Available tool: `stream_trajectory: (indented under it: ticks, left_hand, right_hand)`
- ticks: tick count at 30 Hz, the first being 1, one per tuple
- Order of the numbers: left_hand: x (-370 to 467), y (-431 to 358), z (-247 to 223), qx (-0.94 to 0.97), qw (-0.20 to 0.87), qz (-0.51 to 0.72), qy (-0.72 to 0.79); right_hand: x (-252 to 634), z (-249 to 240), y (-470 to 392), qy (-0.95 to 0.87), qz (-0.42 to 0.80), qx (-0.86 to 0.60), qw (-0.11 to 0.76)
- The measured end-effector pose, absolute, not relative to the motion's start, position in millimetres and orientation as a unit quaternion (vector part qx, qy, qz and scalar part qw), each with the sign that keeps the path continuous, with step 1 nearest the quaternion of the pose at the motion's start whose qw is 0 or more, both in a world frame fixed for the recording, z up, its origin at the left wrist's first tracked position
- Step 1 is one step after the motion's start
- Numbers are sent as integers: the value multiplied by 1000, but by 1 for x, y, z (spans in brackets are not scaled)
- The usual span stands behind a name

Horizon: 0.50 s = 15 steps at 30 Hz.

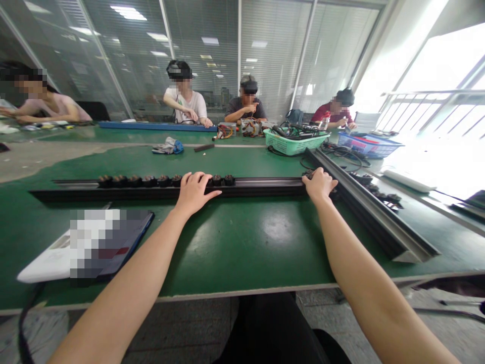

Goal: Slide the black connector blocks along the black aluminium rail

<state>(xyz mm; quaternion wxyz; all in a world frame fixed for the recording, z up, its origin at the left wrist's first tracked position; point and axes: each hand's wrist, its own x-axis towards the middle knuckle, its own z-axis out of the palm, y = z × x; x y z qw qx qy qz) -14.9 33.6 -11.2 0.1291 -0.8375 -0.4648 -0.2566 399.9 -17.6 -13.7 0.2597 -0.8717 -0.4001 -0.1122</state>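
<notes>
A: Where to look for the black rail (265, 191)?

B: On the desk (242, 253), set back from the near edge and roughly parallel to it. Probably laid lengthwise for easy reach with both arms.

A: And the dark pieces (134, 181)?

B: In a row along the rail's left part, up to and just past the left hand (192, 193). Likely lined up to stay in order. Farther right, only a bare stretch of track.

A: How to read the left hand?

B: Laid over the row, with fingers (195, 178) bent and slightly parted, thumb (214, 194) stretched out toward the right. Perhaps steadying the rail against sliding. Impossible to tell about a grip on any single piece.

A: The right hand (320, 186)?

B: At the rail's right end, fingers curled and close together, over something dark. Gripped or merely touched? Impossible to tell.

A: And why a second rail (375, 211)?

B: Hard to say. Slanted from the desk's near edge, toward the right corner, up toward the far edge. Beyond it, loose pieces (390, 199), maybe left there for a short reach.
</notes>
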Motion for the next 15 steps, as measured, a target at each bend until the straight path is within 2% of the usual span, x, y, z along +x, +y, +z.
stream_trajectory:
  ticks: [15]
  left_hand:
    - [-14, 32, -10, -839, 127, -256, -464]
  right_hand:
    - [404, -11, -20, -362, -94, -892, 253]
